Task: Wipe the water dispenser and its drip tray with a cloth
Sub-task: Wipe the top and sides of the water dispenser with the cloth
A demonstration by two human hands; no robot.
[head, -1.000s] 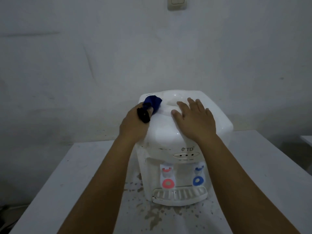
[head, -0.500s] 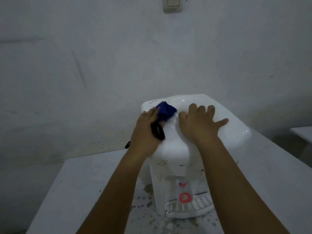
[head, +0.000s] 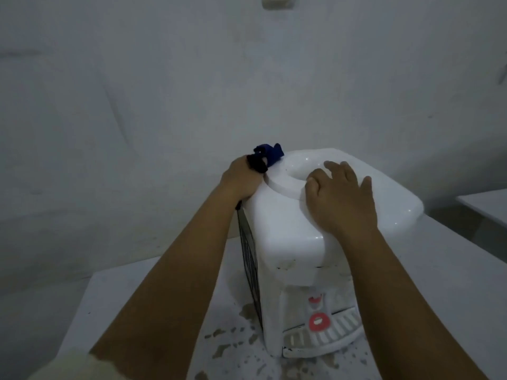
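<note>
fingers of both hands on a white water dispenser (head: 288, 215), one set gripping a cloth.
near the front, the drip tray (head: 323, 335) sits over the stained surface (head: 153, 292); further up, the right hand (head: 341, 198) lies on the top with fingers spread and relaxed; at the far left corner, the left hand (head: 241, 179) curls its fingers round a blue and black cloth (head: 267, 157).

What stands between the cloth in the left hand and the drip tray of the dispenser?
Nothing visible blocks it. The blue cloth sits at the white plastic dispenser's top rear; the slotted drip tray lies uncovered below.
</note>
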